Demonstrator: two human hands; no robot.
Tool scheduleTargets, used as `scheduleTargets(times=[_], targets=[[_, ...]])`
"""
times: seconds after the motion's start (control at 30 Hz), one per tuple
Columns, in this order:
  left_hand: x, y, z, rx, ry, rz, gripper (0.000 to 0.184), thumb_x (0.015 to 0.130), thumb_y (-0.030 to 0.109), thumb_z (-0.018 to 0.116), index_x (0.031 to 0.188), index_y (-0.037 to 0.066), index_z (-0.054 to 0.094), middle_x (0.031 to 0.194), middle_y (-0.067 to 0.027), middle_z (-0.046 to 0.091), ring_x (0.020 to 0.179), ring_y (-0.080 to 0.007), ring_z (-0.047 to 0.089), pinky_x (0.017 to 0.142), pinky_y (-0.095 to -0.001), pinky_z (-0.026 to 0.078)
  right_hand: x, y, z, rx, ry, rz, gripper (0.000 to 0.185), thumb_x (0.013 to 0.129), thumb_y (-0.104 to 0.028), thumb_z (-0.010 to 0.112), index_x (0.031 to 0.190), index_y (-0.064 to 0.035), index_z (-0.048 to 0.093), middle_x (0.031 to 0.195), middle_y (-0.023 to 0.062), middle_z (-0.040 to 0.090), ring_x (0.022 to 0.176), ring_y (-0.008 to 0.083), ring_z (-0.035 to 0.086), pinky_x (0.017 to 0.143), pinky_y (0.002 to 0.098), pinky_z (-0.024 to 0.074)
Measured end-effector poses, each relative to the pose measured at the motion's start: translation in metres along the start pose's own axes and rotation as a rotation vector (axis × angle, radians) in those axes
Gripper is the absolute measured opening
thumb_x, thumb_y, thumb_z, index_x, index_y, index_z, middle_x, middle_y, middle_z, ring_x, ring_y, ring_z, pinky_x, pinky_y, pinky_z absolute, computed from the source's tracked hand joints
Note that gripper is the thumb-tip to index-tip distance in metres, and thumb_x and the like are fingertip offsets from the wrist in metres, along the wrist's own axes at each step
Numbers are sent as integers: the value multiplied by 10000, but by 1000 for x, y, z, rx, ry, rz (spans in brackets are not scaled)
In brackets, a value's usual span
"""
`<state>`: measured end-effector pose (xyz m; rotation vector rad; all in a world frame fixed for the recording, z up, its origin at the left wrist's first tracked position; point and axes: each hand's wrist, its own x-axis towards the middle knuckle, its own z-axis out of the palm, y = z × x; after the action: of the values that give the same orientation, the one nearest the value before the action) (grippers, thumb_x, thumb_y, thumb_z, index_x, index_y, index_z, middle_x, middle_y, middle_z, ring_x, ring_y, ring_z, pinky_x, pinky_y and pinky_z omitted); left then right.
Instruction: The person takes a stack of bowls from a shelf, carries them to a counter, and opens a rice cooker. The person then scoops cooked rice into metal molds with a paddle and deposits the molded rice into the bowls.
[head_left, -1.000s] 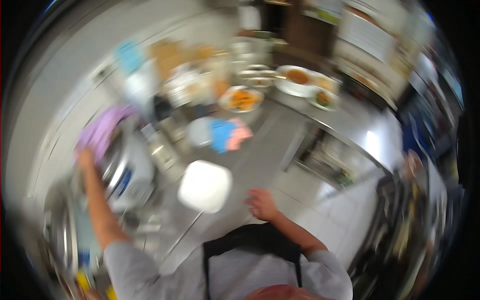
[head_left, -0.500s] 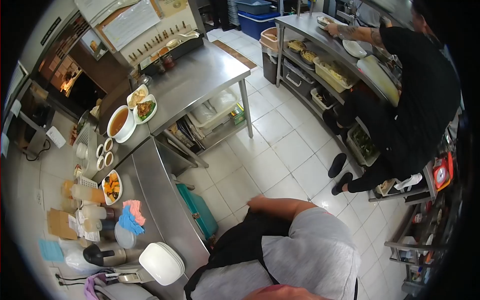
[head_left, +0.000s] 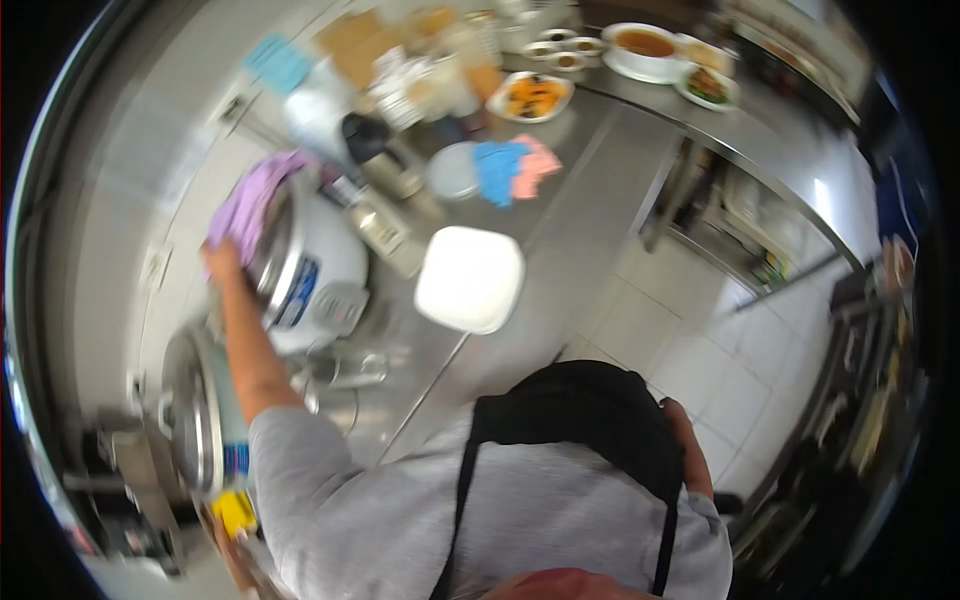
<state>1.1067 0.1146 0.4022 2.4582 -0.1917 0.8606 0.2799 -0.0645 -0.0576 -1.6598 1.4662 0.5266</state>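
Observation:
My left hand [head_left: 221, 260] is at the lower end of a purple cloth [head_left: 255, 202] that lies over the lid of a large white cooker [head_left: 325, 260]; blur hides whether its fingers grip the cloth. Only my right forearm shows beside the black apron, and the hand is hidden behind the apron. Right of the cooker, white square plates [head_left: 470, 280] sit stacked on the steel counter [head_left: 590, 190]. Beyond them lie a blue cloth [head_left: 499, 170], a pink cloth [head_left: 537, 166] and a round lid [head_left: 454, 171].
A second cooker [head_left: 195, 410] stands nearer on the left. Farther back are a plate of orange food [head_left: 533, 97], a bowl of soup [head_left: 645, 50], small sauce cups and bottles. A pitcher [head_left: 385, 150] stands by the wall.
The view has swung left from the aisle, where a person in black stood, back to the cookers. My left hand is in view again at the purple cloth; my right hand has dropped behind the apron.

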Motion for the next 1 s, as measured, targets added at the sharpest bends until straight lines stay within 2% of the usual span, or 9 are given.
scheduleTargets(times=[0.13,0.27,0.37,0.4,0.57,0.77,0.87,0.97,1.0], targets=[[-40,46,-40,-60,-1,2,594,664,353,558,1139,19,433,1067,-241,517,1012,-363,488,863,-393,376,7,-57,-50,5,94,-122,436,718,-243,559,1095,-32,497,1040,199,549,984,308,523,834,374,417],[-40,45,-37,-98,17,-10,574,663,341,556,1122,16,448,1061,-246,514,997,-366,492,858,-396,379,2,-95,-66,8,93,-163,420,721,-249,560,1080,-37,511,965,193,584,919,316,555,790,367,439],[-41,45,-35,-104,23,-8,572,663,335,554,1124,14,447,1060,-247,513,994,-367,492,858,-398,378,16,-75,-50,76,93,-260,419,714,-272,574,1059,-39,528,928,195,595,889,319,567,768,361,447],[-44,47,-39,-100,24,-21,572,663,333,554,1125,14,446,1061,-249,511,995,-367,492,859,-397,378,54,-28,-21,-8,46,-317,432,705,-298,591,1042,-33,538,939,206,588,899,318,564,769,360,444],[-46,52,-43,-112,6,-15,578,659,326,555,1122,-2,443,1069,-254,504,998,-366,490,861,-394,376,54,44,20,126,117,-163,459,696,-310,608,1024,2,536,926,222,587,877,325,572,752,361,452],[-43,49,-40,-114,-2,-7,597,656,331,555,1137,2,427,1074,-257,500,993,-374,491,855,-392,382,1,12,1,154,119,-94,463,694,-308,608,1025,7,535,918,228,586,866,327,575,743,358,456],[-46,55,-44,-86,-74,-54,660,653,379,579,1185,36,393,1186,-281,395,1077,-386,420,893,-429,342,-28,-11,-12,187,130,-85,465,693,-308,608,1025,9,534,914,231,586,861,327,577,738,357,457],[-73,87,-58,176,-131,-81,733,640,443,602,1227,76,361,1265,-286,273,1150,-397,320,928,-477,281,-39,-28,-21,194,143,-91,467,691,-307,608,1025,12,534,910,235,586,856,328,579,733,356,459],[-85,96,-62,186,-110,46,745,649,463,607,1244,96,350,1294,-279,204,1176,-402,259,948,-514,218,-31,-29,-24,148,122,-102,467,690,-299,607,1028,14,532,909,237,586,852,327,580,731,353,460]])
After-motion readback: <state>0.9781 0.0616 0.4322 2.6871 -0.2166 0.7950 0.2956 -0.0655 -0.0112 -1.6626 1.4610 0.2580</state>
